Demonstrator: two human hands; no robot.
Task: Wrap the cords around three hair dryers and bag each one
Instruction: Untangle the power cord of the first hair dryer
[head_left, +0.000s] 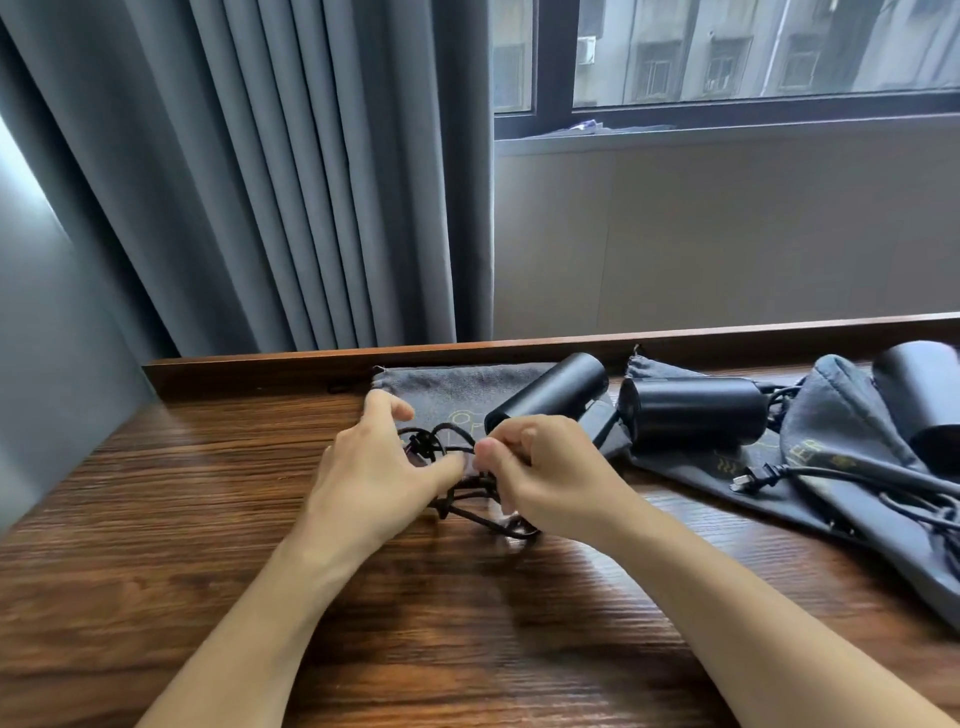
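Cord (467, 506) work on the first dryer (550, 392) is the step I judge to be in hand: none of the three is bagged, and I am only gathering the loose loops. That dryer lies on a flat grey bag (441, 387) at the back of the desk (208, 519), its barrel angled up to the right, its cord tumbled in a tangle toward me between my hands.

My left hand (371, 473) is half curled over the tangle, thumb stretched right to meet the cord; I cannot tell how firmly it holds. My right hand (540, 475) is curled round a bunch of cord, thumb and forefinger pinching it just beside the left thumb.

A second dryer (693, 413) lies on its side on another bag (691, 462) to the right, its plug (750, 478) out on the cloth. The third dryer (922, 400) sits at the far right edge on a crumpled bag (841, 415), partly cut off.

Next, I think, the tangle wants teasing into one clean run, then winding round the dryer, which calls for one hand to steady the body while the other feeds cord. Knots could snag.
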